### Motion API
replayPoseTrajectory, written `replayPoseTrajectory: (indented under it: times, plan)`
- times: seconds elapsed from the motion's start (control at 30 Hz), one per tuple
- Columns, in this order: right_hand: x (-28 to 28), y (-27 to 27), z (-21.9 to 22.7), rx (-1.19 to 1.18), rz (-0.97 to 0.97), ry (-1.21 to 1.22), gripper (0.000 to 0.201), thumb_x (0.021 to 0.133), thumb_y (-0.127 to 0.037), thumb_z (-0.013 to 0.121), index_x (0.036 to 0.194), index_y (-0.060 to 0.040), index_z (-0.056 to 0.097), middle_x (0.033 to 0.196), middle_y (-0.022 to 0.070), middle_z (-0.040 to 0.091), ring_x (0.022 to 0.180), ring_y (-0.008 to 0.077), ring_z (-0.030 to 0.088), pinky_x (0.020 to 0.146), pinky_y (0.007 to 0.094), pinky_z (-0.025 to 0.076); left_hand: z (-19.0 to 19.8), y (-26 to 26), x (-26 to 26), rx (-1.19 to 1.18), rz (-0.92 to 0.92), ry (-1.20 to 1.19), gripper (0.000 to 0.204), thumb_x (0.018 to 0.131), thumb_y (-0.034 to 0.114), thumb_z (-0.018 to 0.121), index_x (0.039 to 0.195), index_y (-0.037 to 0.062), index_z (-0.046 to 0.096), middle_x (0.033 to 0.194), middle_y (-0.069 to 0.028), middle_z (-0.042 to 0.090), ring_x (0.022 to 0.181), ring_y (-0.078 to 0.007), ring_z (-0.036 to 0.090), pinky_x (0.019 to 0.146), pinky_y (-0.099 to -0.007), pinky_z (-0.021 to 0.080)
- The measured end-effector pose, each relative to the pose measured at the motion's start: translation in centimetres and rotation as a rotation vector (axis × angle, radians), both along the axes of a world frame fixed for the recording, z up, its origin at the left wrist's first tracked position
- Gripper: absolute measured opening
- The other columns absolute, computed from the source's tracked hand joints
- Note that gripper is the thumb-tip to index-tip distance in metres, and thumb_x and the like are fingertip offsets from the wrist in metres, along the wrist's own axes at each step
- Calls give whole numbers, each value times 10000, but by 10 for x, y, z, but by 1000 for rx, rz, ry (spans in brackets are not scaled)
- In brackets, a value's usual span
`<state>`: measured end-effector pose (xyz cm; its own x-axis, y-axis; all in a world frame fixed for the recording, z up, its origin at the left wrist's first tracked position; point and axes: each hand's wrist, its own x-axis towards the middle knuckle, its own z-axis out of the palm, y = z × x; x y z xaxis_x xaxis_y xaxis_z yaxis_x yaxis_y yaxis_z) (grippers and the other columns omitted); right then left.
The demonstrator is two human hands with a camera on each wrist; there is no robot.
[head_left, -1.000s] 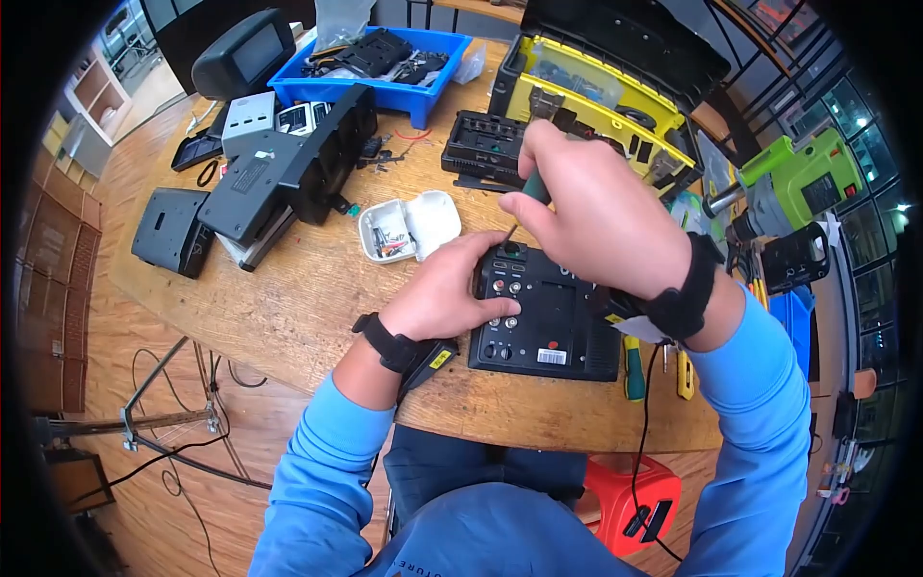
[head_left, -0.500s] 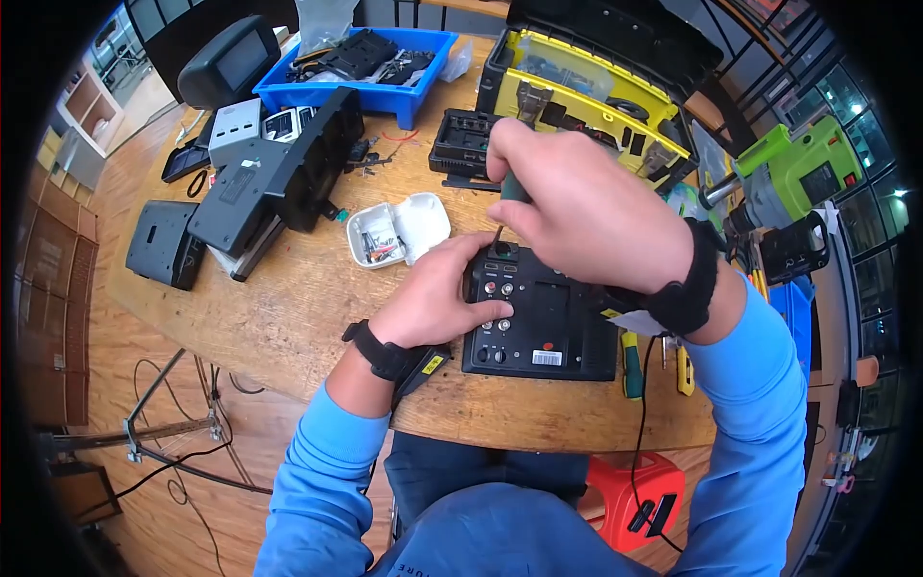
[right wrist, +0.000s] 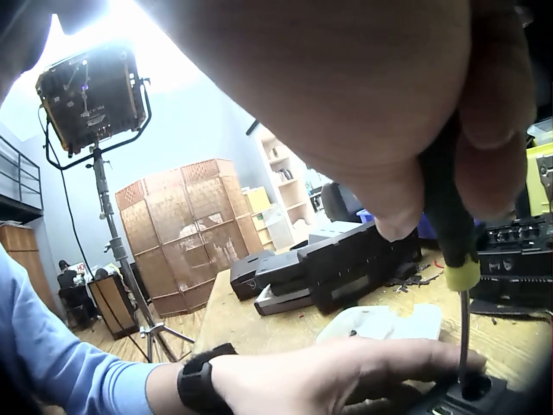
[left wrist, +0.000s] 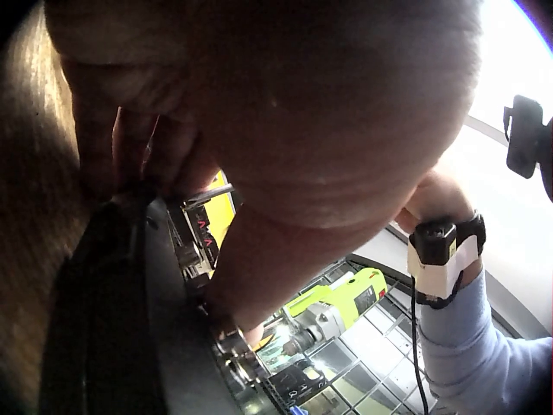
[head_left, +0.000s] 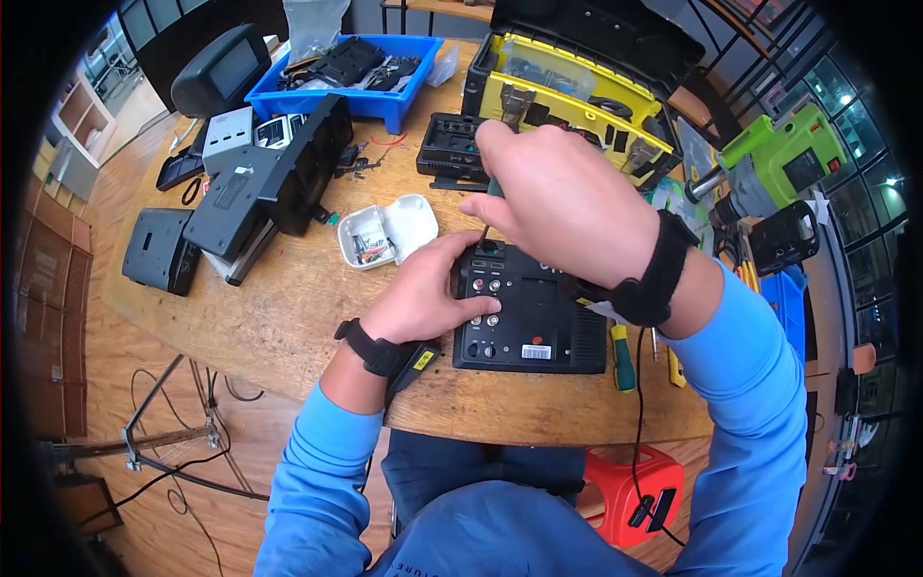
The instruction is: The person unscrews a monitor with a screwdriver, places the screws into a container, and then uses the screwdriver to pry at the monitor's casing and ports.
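Observation:
A black electronic device (head_left: pixel 538 322) with round connectors and a barcode label lies flat on the table. My left hand (head_left: pixel 418 298) holds it at the left side, thumb resting among the connectors and fingers along the edge. Above its top left corner, my right hand (head_left: pixel 572 207) grips a screwdriver (right wrist: pixel 449 216) by the dark green handle with a yellow collar. The upright shaft goes down into a round recess at that corner, where the tip is hidden. Just beyond the left hand, an open white case (head_left: pixel 413 226) contains small loose parts.
Black housings (head_left: pixel 231 197) stand at the left, behind them a blue tray (head_left: pixel 394 108) of parts. An open yellow toolbox (head_left: pixel 558 111) and a black bit case (head_left: pixel 447 144) are at the back. Another screwdriver (head_left: pixel 623 361) lies right of the device; a green power tool (head_left: pixel 788 159) stands far right.
The head view has shifted, so the table things appear slightly farther left. Both hands keep their places on the device and screwdriver, whose shaft stays at the same corner recess.

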<state>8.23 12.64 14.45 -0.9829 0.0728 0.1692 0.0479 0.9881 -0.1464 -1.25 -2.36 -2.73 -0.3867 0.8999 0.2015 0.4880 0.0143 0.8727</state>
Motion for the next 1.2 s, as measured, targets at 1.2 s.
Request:
replayPoseTrajectory:
  times: [1.2]
  plan:
    - [-3, 16, 21, 41, 114, -291, 270, 862, -158, 771, 984, 57, 662, 909, 263, 726, 938, 464, 722, 825, 500, 579, 10, -1, 4, -42, 12, -19, 793, 776, 141, 958, 1436, -70, 571, 1347, -204, 689, 1272, -277, 658, 1108, -392, 505]
